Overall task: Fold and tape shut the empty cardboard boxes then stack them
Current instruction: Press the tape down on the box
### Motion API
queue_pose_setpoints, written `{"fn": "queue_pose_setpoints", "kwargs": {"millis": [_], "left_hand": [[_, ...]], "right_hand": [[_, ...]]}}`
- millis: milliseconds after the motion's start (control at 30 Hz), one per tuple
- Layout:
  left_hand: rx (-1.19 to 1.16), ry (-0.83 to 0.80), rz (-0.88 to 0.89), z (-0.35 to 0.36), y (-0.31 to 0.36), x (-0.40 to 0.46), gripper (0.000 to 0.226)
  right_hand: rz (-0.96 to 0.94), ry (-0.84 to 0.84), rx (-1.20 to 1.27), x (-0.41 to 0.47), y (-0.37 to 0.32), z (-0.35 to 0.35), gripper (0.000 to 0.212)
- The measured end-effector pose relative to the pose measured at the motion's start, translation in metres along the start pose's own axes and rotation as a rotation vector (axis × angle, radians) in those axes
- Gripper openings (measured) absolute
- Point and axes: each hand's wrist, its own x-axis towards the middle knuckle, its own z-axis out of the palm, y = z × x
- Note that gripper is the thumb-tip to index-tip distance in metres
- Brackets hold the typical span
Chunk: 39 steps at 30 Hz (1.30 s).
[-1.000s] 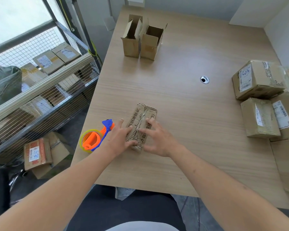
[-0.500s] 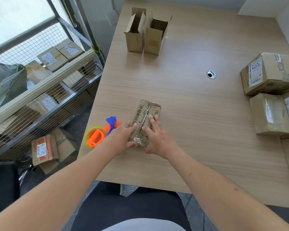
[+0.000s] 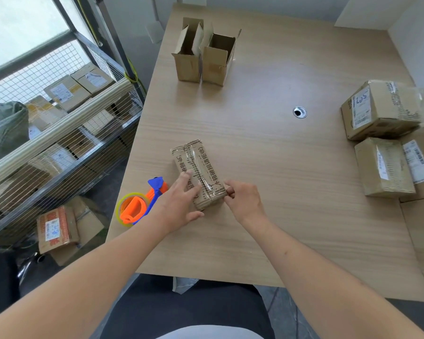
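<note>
In the head view, a small taped box (image 3: 198, 173) is lying on the wooden table (image 3: 267, 167), near the front left corner. The left hand (image 3: 179, 204) is laid on the near left part of its top with the fingers straight and spread. The right hand (image 3: 242, 199) is pinching the near right corner of the box with curled fingers.

The box is judged to be light, because it is empty, and rather stiff, though the thin cardboard can be dented by a hard squeeze. The glossy tape on top is probably slippery, so the bare cardboard of the long sides is the better place for a hold.

The left table edge is close, and the orange tape dispenser (image 3: 138, 206) is lying just beside the left hand at that edge; it could be knocked down by a wide movement. Two open boxes (image 3: 203, 57) are standing at the far side, not yet closed. Sealed boxes (image 3: 384, 133) are gathered at the right edge. Between them, a wide bare surface is left for carrying the box across.
</note>
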Motion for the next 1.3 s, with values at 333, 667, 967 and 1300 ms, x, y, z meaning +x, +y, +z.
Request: {"fn": "queue_pose_setpoints", "kwargs": {"millis": [333,667,967,1300], "left_hand": [[0.173,0.01,0.022,0.01,-0.002,0.011,0.072],[0.159,0.014,0.121,0.001,-0.014,0.021,0.076],[0.1,0.162,0.124,0.006,-0.012,0.035,0.042],[0.012,0.198,0.088,0.013,-0.017,0.034,0.045]], "right_hand": [[0.128,-0.052,0.123,-0.004,0.008,0.016,0.041],[-0.115,-0.214,-0.229,0.011,0.002,-0.01,0.067],[-0.315,-0.082,-0.186,0.018,0.017,-0.012,0.056],[-0.354,0.046,-0.348,0.018,0.012,0.005,0.046]]}}
